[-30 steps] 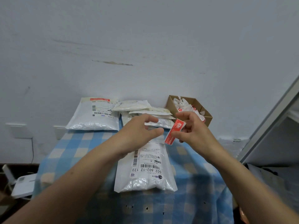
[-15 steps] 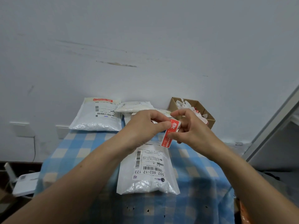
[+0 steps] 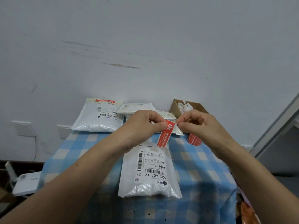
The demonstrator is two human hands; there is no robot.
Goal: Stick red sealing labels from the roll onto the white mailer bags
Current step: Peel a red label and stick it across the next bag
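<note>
While both hands are meeting above the checked blue cloth (image 3: 80, 146), the left hand (image 3: 142, 126) is pinching the top of a glossy red rectangular label (image 3: 165, 135), and the right hand (image 3: 200, 125) is pinching its thin backing paper. Below them a flat white mailer bag (image 3: 150, 186) is lying, crinkled and shiny. The label roll (image 3: 194, 139) is standing behind the right wrist.

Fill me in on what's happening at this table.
A person is sealing mailer bags. The left hand and right hand pinch the top of a red label in the air above the nearest bag. The label roll sits beside it; one bag at the back already has a label.
</note>
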